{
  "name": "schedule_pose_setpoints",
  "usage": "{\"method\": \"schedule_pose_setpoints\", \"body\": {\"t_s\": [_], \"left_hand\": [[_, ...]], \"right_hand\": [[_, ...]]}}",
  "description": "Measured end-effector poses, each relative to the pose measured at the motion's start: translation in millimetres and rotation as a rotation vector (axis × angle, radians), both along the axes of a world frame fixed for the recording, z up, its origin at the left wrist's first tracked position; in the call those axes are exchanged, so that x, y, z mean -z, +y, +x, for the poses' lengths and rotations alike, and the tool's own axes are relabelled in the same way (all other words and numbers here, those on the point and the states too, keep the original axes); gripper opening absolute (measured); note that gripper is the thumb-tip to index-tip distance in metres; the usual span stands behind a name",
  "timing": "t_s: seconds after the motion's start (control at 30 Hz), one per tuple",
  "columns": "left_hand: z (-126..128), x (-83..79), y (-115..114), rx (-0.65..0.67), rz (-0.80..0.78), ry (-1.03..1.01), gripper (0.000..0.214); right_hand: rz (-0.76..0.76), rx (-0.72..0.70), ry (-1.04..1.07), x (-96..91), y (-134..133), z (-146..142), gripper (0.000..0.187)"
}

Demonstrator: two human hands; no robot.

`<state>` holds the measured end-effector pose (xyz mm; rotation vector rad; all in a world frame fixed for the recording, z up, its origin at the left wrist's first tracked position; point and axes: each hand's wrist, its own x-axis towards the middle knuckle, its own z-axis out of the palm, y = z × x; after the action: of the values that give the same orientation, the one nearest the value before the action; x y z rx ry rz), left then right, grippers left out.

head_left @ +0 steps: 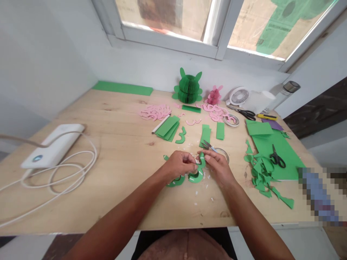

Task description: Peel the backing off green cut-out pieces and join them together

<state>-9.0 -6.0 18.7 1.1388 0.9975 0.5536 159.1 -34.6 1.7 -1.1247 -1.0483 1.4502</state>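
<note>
Near the front middle of the table, a green wavy paper cutout (pixel 197 177) with small white strips on it stands between my hands. My right hand (pixel 221 168) grips its upper end between thumb and fingers. The fingers of my left hand (pixel 180 166) are pinched together over the cutout's inner edge; anything tiny between them is too small to make out. Partly hidden under my left hand lies another green cutout (pixel 176 181), also with white strips. Just beyond my right hand are small scissors (pixel 208 145) and a roll of tape (pixel 223 154). White scraps dot the wood.
Green paper pieces (pixel 166 128) and pink cutouts (pixel 155 112) lie farther back. Green scraps (pixel 261 171) and black scissors (pixel 277 159) are at right. Folded paper figures (pixel 188 90), a fan (pixel 239 96) and a bottle (pixel 283 94) line the wall. A white corded device (pixel 54 144) sits left.
</note>
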Motion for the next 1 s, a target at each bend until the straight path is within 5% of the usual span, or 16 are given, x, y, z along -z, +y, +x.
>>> {"method": "schedule_pose_setpoints", "body": {"t_s": [1.0], "left_hand": [[4, 1.0, -2, -0.012, 0.016, 0.025, 0.009]], "right_hand": [[0.082, 0.107, -0.217, 7.0, 3, -5, 0.017]]}}
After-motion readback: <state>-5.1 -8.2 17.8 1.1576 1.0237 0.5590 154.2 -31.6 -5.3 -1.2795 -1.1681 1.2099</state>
